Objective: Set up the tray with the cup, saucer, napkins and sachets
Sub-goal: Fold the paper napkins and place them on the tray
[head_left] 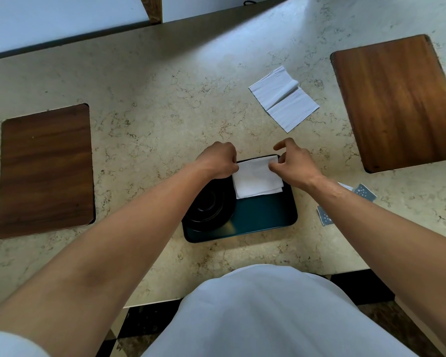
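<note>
Spanning the whole view, the marbled beige surface [144,104] carries all items. Two wooden boards lie on it, well apart: the right board [397,99] at the far right and the left board [45,171] at the left. Between them, near the front edge, sits the dark tray [263,217]. A black cup on a saucer [206,210] occupies the tray's left half, partly hidden by the left forearm. A folded white napkin [258,180] lies on the tray's far right part. The left hand [216,161], fingers curled, pinches the napkin's left edge; the right hand [294,161] pinches its right far corner, index finger raised. A second napkin [285,97], partly unfolded, lies on the surface beyond the tray. Two grey sachets [363,193] lie on the surface right of the tray, partly hidden by the right forearm.
</note>
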{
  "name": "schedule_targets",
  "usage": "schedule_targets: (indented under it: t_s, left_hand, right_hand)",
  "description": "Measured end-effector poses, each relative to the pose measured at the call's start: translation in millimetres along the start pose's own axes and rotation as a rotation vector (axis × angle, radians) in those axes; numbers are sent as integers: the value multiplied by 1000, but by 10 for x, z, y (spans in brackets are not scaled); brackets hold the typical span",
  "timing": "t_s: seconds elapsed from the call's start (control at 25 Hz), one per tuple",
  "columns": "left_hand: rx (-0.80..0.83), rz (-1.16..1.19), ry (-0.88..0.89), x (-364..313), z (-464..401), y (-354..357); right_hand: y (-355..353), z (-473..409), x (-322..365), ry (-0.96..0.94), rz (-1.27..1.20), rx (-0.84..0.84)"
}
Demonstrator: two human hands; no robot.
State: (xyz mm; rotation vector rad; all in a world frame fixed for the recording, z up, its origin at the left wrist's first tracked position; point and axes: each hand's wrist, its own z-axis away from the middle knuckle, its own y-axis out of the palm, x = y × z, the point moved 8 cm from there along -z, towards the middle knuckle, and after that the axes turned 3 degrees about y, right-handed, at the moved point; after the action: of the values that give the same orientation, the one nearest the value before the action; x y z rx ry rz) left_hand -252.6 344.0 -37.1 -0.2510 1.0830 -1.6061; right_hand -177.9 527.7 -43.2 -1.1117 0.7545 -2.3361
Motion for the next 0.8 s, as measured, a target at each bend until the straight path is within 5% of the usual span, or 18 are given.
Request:
schedule_targets:
  t_s: [0.28,0.8]
  left_hand:
    - [-26,18,3,23,24,-38]
    - [-29,90,28,42,89,-114]
  right_hand:
    - [84,61,-120,90,-283,112]
    - [-74,140,83,-106,-160,63]
